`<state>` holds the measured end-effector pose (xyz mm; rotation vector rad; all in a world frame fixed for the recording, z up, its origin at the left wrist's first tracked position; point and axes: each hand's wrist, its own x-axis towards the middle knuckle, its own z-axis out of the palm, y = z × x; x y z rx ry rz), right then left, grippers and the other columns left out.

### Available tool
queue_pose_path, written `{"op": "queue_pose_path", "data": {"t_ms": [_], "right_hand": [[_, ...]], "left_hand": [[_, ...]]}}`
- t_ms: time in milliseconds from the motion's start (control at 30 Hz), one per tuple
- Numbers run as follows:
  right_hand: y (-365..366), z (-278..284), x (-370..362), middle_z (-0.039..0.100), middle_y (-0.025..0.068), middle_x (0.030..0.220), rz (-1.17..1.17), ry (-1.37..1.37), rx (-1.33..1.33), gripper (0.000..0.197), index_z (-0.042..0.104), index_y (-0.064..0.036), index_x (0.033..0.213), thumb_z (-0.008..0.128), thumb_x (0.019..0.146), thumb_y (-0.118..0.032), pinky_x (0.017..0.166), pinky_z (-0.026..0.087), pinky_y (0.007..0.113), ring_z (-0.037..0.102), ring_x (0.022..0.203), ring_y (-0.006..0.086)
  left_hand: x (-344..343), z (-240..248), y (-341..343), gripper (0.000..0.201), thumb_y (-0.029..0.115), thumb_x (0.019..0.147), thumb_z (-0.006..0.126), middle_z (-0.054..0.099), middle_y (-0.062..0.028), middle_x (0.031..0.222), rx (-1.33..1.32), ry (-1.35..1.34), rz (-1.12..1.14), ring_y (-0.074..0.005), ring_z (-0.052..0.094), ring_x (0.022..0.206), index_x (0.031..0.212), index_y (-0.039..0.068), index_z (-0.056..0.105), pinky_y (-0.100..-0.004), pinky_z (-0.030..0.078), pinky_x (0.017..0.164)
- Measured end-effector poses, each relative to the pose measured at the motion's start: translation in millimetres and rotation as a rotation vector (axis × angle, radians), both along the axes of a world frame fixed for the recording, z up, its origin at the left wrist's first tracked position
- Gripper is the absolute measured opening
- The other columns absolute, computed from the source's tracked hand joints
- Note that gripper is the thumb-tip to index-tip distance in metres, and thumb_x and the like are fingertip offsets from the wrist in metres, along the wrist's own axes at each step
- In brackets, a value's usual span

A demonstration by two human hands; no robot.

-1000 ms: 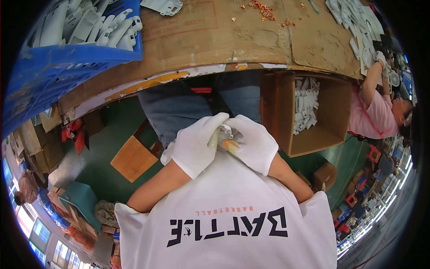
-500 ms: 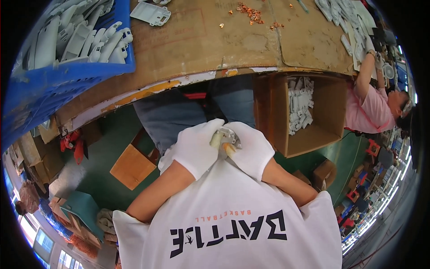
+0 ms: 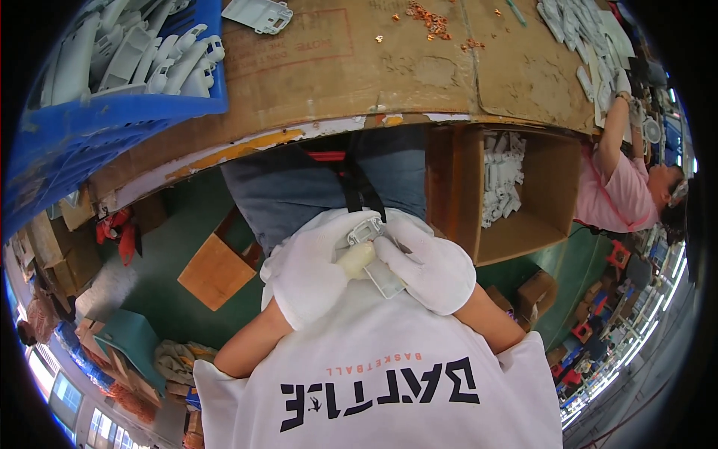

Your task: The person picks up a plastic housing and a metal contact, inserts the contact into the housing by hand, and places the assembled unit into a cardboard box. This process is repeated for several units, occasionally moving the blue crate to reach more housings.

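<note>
In front of my shirt, both gloved hands are at a pale grey plastic casing (image 3: 386,282). My left hand (image 3: 305,258) is closed around its upper end, with a yellowish cover on the thumb lying across it. My right hand (image 3: 437,271) has its fingers bent and pressed together against the casing's right side; its fingertips partly hide the middle. The frame-like end of the casing sticks out above the left thumb, and its flat lower part hangs out below.
A blue crate (image 3: 149,105) full of grey casings stands on the cardboard-covered table (image 3: 314,75). Small copper-coloured pieces (image 3: 430,21) and another casing (image 3: 258,15) lie there. Under the edge is an open box (image 3: 550,168) holding white parts. A co-worker in pink (image 3: 617,183) sits at right.
The casing has turned, so its flat lower part now shows below my fingers. Both hands have moved slightly apart, and my right fingers now lie over its side.
</note>
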<state>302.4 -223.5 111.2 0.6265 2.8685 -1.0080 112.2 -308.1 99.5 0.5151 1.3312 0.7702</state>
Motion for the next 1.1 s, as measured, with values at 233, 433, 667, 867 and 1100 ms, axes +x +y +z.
{"op": "queue_pose_path", "data": {"t_ms": [233, 433, 667, 867, 1100], "right_hand": [[2, 2, 1, 0.055, 0.0099, 0.112, 0.075, 0.086, 0.077, 0.035, 0.059, 0.0009, 0.11, 0.058, 0.077, -0.009, 0.062, 0.052, 0.032, 0.061, 0.075, 0.0203], [-3, -5, 4, 0.055, 0.0075, 0.105, 0.03, 0.144, 0.124, 0.032, 0.06, -0.0004, 0.107, 0.058, 0.077, -0.009, 0.059, 0.05, 0.031, 0.056, 0.07, 0.0202], [2, -9, 4, 0.055, 0.0077, 0.101, 0.067, 0.12, 0.026, 0.032, 0.06, -0.0001, 0.108, 0.059, 0.077, -0.008, 0.063, 0.049, 0.033, 0.057, 0.073, 0.0213], [5, 1, -2, 0.055, 0.0103, 0.11, 0.054, 0.139, 0.101, 0.036, 0.061, 0.0004, 0.109, 0.06, 0.075, -0.009, 0.067, 0.05, 0.034, 0.059, 0.079, 0.0233], [2, -8, 2, 0.055, 0.0099, 0.111, 0.019, 0.124, 0.102, 0.037, 0.061, -0.0001, 0.109, 0.061, 0.074, -0.01, 0.064, 0.05, 0.034, 0.059, 0.077, 0.0226]], "left_hand": [[-5, -11, -7, 0.042, 0.021, 0.1, 0.052, 0.061, -0.0106, 0.122, 0.162, 0.014, -0.065, -0.0157, 0.059, 0.107, 0.133, -0.004, 0.053, -0.028, 0.052, 0.088], [3, -4, -5, 0.033, 0.015, 0.096, 0.055, 0.066, -0.011, 0.111, -0.111, -0.322, 0.217, -0.0207, 0.06, 0.105, 0.126, 0.001, 0.06, -0.029, 0.046, 0.093], [0, 0, 0, 0.034, 0.018, 0.101, 0.051, 0.058, -0.0095, 0.121, -0.063, -0.282, 0.168, -0.0184, 0.06, 0.108, 0.129, -0.001, 0.057, -0.0292, 0.055, 0.089], [2, -1, 0, 0.036, 0.019, 0.103, 0.048, 0.054, -0.0113, 0.121, -0.056, -0.317, 0.219, -0.0214, 0.061, 0.109, 0.131, -0.003, 0.054, -0.0327, 0.058, 0.087], [0, 7, 5, 0.034, 0.015, 0.102, 0.047, 0.056, -0.0108, 0.119, -0.044, -0.348, 0.218, -0.0191, 0.061, 0.104, 0.131, -0.002, 0.055, -0.0307, 0.058, 0.086]]}}
